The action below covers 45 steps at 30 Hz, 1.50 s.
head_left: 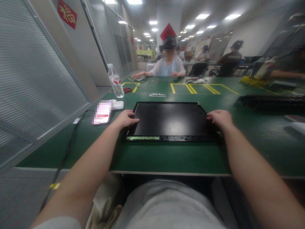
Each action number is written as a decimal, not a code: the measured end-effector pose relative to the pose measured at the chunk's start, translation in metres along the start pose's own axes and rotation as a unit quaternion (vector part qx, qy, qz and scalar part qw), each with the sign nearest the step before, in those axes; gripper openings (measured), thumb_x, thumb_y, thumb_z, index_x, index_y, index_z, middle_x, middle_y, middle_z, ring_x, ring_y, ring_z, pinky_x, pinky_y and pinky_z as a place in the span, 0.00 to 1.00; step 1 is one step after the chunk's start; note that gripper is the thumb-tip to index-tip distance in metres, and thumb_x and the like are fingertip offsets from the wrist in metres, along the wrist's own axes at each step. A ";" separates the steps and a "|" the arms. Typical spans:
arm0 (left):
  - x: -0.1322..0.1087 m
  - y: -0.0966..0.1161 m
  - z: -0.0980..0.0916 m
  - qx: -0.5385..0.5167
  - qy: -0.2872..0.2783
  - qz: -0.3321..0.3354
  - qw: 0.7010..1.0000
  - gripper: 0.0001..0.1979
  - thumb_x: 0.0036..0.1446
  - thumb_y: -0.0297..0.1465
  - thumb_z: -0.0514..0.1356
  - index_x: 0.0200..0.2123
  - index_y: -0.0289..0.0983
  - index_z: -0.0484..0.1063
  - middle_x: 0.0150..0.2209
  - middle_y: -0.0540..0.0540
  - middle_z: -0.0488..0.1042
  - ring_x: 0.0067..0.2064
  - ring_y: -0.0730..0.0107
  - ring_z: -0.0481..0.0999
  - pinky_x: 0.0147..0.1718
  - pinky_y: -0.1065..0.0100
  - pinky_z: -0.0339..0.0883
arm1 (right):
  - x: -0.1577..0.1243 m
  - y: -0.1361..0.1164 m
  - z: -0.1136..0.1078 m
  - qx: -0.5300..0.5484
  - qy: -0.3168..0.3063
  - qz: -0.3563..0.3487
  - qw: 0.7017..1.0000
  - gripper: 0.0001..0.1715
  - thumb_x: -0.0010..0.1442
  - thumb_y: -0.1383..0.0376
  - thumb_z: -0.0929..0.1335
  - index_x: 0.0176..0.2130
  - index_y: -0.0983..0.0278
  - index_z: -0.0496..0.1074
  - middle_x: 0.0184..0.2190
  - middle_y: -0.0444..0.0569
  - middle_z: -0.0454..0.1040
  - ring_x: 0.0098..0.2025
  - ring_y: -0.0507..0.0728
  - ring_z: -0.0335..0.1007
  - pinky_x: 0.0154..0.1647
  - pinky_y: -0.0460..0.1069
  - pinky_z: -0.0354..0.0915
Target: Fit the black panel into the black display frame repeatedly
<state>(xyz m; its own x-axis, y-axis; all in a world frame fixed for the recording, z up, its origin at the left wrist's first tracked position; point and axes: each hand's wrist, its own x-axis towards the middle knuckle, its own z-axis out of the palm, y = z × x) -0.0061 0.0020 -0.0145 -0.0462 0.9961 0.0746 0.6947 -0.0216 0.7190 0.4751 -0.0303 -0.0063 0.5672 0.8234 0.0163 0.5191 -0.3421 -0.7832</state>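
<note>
A black flat display panel (170,119) lies face up in front of me, its glossy screen reflecting the lights. A bare green strip shows along the left part of its near edge. My left hand (125,119) grips the panel's left edge, with the thumb over the top of the frame and the fingers along the side. At the right edge, my right hand (221,118) has its fingers and thumb closed on the frame near the far corner. The undersides of both grips are hidden.
On the green table (166,159), a phone (103,112), a white case (117,105) and a water bottle (116,81) stand to the left. Red-handled scissors (127,90) and small pale pieces (157,94) lie beyond the panel. A person (168,65) sits opposite. Dark parts (264,103) lie right.
</note>
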 end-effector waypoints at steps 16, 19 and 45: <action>0.002 -0.001 0.001 0.037 -0.002 0.011 0.999 0.22 0.40 0.39 0.79 0.40 0.37 0.86 0.67 0.36 0.75 0.61 0.39 0.79 0.61 0.55 0.72 | -0.004 -0.004 0.000 -0.004 0.009 0.006 1.000 0.05 0.55 0.68 0.73 0.28 0.63 0.81 0.30 0.51 0.84 0.21 0.52 0.68 0.23 0.49 0.66; 0.002 -0.001 0.002 0.045 -0.001 0.012 0.999 0.22 0.40 0.39 0.78 0.40 0.37 0.86 0.67 0.35 0.74 0.60 0.39 0.80 0.59 0.54 0.74 | -0.004 -0.005 0.000 -0.004 0.010 0.005 1.000 0.05 0.55 0.68 0.73 0.27 0.63 0.80 0.29 0.51 0.84 0.21 0.52 0.68 0.25 0.50 0.68; 0.003 0.004 -0.002 0.187 0.010 0.018 0.982 0.32 0.56 0.39 0.71 0.62 0.34 0.78 0.63 0.30 0.77 0.63 0.40 0.77 0.61 0.54 0.69 | 0.000 0.002 0.005 -0.057 0.021 -0.043 0.997 0.05 0.55 0.65 0.73 0.30 0.61 0.83 0.28 0.49 0.83 0.23 0.54 0.72 0.34 0.52 0.72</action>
<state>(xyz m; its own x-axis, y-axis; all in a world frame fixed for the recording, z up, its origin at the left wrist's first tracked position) -0.0050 0.0051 -0.0103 -0.0283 0.9934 0.1110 0.9112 -0.0200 0.4114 0.4734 -0.0293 -0.0111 0.5422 0.8334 0.1075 0.6350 -0.3226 -0.7019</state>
